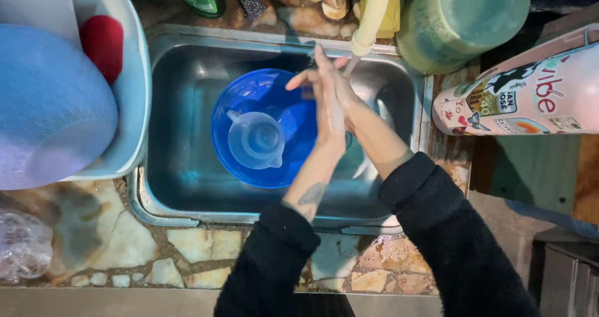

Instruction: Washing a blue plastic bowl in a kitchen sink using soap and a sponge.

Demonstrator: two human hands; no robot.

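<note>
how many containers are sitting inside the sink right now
2: a blue bowl in the sink, and a clear measuring jug inside it. The hands may hide more.

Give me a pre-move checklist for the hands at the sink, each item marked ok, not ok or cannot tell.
1. Left hand and right hand pressed together under the faucet spout: ok.
2. Water running: cannot tell.
3. Blue basin sits inside the sink: ok.
4. Clear measuring jug lies in the basin, untouched: ok.
5. Black sleeves pushed back from wrists: ok.
6. Hands empty: ok.
</note>
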